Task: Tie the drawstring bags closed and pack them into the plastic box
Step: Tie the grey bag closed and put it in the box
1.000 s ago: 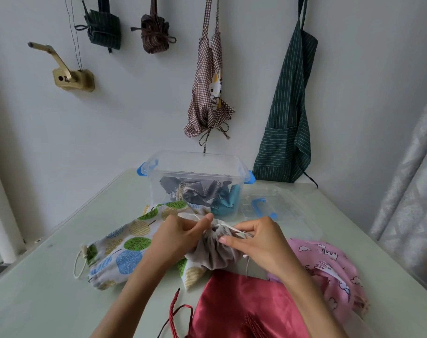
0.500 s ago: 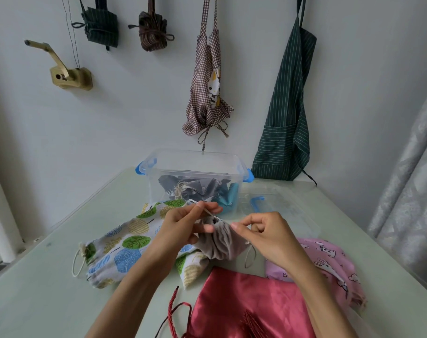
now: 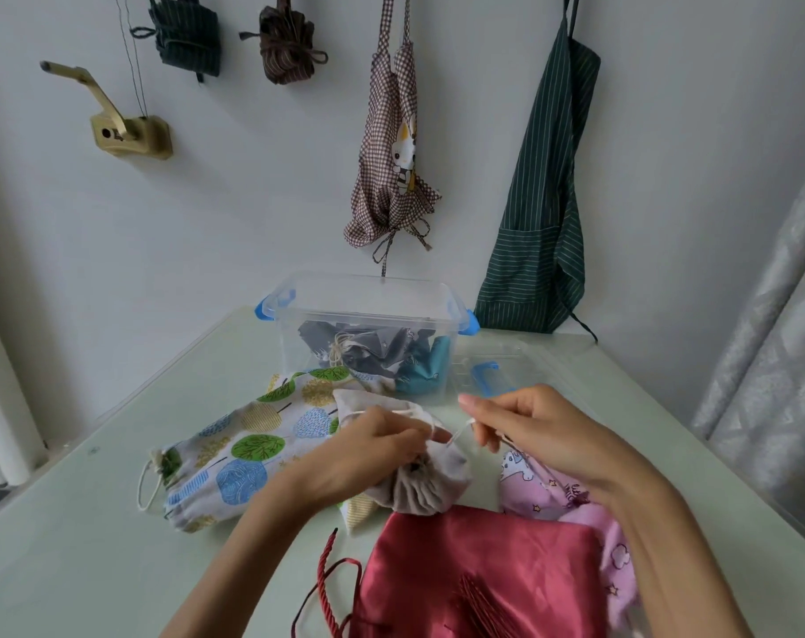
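While the grey bag (image 3: 421, 483) sits on the counter (image 3: 92, 545) with its mouth gathered but not yet knotted, the main risk is loss of cord tension. The judgement is that a slackened pull lets the puckered mouth reopen, and the knot then closes on loose fabric.

Landmark for all positions: the grey bag.

1. The plastic box (image 3: 368, 315) stands beyond the grey bag, against the wall, open, with dark and teal bags already inside. Its lid (image 3: 497, 375) lies beside it.
2. The tree-print bag (image 3: 235, 453) lies left of the grey bag and partly beneath it. A sideways tug may drag it along.
3. The red bag (image 3: 474, 573) lies nearer than the grey bag and touches its lower edge. The pink bag (image 3: 571, 508) lies to the right. Neither appears tied.
4. The left hand (image 3: 373, 448) rests on the upper left of the grey bag, fingers curled onto the gathered neck.
5. The right hand (image 3: 529, 430) hovers above and right of the grey bag, fingers pinching the white cord (image 3: 458, 436).
6. The white cord runs taut from the neck to that pinch. A slip there is the likely failure point.
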### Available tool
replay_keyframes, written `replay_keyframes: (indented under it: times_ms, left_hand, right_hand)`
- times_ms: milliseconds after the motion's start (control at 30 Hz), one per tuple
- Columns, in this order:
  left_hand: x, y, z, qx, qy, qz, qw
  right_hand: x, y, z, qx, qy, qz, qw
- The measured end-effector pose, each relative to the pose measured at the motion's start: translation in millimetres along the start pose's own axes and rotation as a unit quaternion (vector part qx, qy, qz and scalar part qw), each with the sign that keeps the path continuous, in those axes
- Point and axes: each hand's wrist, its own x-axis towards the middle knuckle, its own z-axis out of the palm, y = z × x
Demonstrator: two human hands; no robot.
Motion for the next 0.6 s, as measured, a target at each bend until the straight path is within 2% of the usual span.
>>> replay_keyframes:
  times_ms: [133,200,300,367,433,533,600]
  left_hand:
    - [-4.0,5.3,13.1,0.130,-0.079,0.032,0.988]
    - [-4.8,2.2,16.4,0.156,-0.093,0.046,0.982]
    - [-3.2,0.0,14.1,0.099,-0.081,0.009,0.992]
    - [-2.4,0.9,8.1,0.021,-0.045,-0.032,0.998]
    - [-3.2,2.9,1.1,-0.038,-0.011,-0.063,0.997]
    - [-6.0,4.5,-6.7,-0.062,-0.005,-0.077,0.995]
    - [-7.2,4.8,-7.9,-0.060,-0.001,-0.077,0.995]
  right_hand:
    - [3.6,-5.7,13.1,-0.011,0.055,-0.042,0.998]
    - [6.9,-8.4,20.2,0.016,0.054,-0.073,0.996]
    - [16.6,-0.2,25.4,0.033,0.022,-0.090,0.995]
    - [20.1,9.4,21.1,0.028,0.040,-0.069,0.996]
    - [18.5,19.5,14.1,-0.010,0.012,-0.063,0.998]
    - [12.5,24.4,11.6,-0.086,-0.071,-0.063,0.992]
    - [13.5,26.2,13.8,-0.110,-0.067,-0.059,0.990]
